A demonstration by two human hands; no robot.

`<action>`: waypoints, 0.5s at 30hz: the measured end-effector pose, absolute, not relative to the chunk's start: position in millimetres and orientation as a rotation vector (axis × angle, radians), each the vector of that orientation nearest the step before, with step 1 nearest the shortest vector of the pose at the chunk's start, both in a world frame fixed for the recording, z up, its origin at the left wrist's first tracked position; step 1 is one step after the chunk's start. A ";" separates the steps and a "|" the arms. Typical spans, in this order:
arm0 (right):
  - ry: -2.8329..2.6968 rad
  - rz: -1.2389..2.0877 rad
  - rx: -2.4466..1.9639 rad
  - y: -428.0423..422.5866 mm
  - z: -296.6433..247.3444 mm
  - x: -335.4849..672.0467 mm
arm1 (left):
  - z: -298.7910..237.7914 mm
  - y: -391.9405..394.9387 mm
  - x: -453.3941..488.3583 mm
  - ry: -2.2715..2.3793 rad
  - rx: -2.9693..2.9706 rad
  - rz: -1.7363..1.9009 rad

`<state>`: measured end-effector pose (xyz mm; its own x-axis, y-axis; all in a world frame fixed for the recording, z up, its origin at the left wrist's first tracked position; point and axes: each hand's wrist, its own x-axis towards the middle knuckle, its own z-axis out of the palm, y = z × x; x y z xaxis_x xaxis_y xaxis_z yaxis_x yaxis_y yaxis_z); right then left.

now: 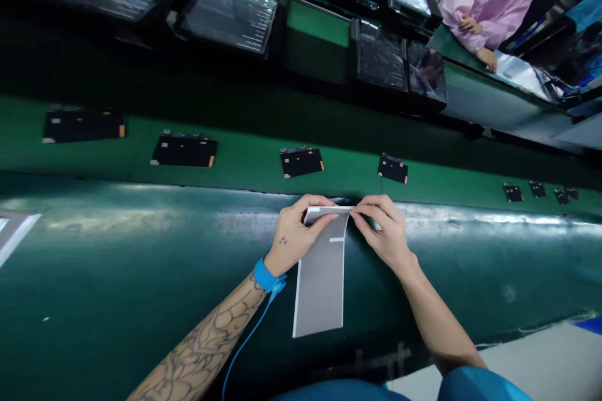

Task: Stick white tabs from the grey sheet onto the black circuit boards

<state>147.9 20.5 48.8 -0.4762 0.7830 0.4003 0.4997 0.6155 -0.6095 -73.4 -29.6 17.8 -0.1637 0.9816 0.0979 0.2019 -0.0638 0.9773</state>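
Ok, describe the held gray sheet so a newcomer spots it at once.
Start at the green bench nearest the camera. Between the left hand, with a blue wrist strap, and the right hand is a long gray sheet with white edges. Unlike the similar piece at the picture's left edge, it is held at its far end by both hands.

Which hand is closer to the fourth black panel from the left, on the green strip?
Right. The right hand is just on the near side of the black panel, not touching. The left hand is farther, off to the panel's left, holding the gray sheet.
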 end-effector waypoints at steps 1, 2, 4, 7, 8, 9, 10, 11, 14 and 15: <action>-2.182 0.511 -0.994 20.4 47.7 146.8 | 18.1 -29.5 -73.6 1.450 1.340 1.312; -2.195 0.480 -0.985 20.4 47.0 145.7 | 18.7 -29.3 -73.7 1.450 1.346 1.319; -2.226 0.433 -0.978 21.1 46.7 144.2 | 19.7 -28.9 -73.9 1.450 1.349 1.317; -2.265 0.417 -0.999 21.8 47.4 143.3 | 19.4 -28.6 -74.1 1.461 1.339 1.295; -2.271 0.427 -1.012 21.7 47.5 143.2 | 18.7 -28.6 -74.2 1.470 1.331 1.286; -2.273 0.445 -1.026 21.2 47.6 143.0 | 17.8 -28.8 -74.4 1.479 1.321 1.276; -2.273 0.475 -1.037 20.4 47.7 142.8 | 16.9 -28.9 -74.5 1.485 1.312 1.269; -2.263 0.517 -1.047 19.4 47.9 142.4 | 16.2 -29.0 -74.6 1.491 1.303 1.263; -2.165 0.704 -1.077 18.5 50.1 142.7 | 15.7 -29.1 -74.7 1.514 1.291 1.249; -2.120 0.765 -1.089 20.6 51.4 144.3 | 16.2 -28.9 -74.7 1.522 1.290 1.244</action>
